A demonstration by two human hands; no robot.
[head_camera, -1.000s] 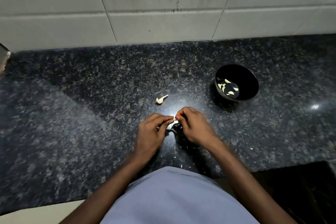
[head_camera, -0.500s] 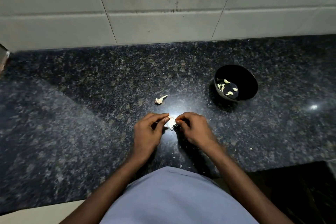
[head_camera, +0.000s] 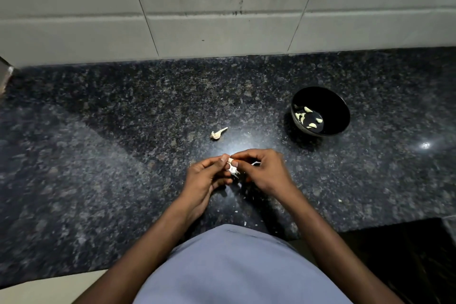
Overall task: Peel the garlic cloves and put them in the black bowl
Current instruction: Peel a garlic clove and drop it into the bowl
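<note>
Both hands work mid-counter: left hand (head_camera: 206, 175) and right hand (head_camera: 265, 170) pinch one garlic clove (head_camera: 232, 166) between fingertips, white skin partly torn and hanging. Judged midway: several peeled cloves (head_camera: 307, 118) already lie in the black bowl (head_camera: 339, 108), well apart to the right; this clove is not yet bare. A garlic stem piece (head_camera: 218, 133) lies on the counter (head_camera: 98, 155) beyond the hands, skin flakes (head_camera: 237, 211) near the person's body. Nothing blocks the path to the bowl.
</note>
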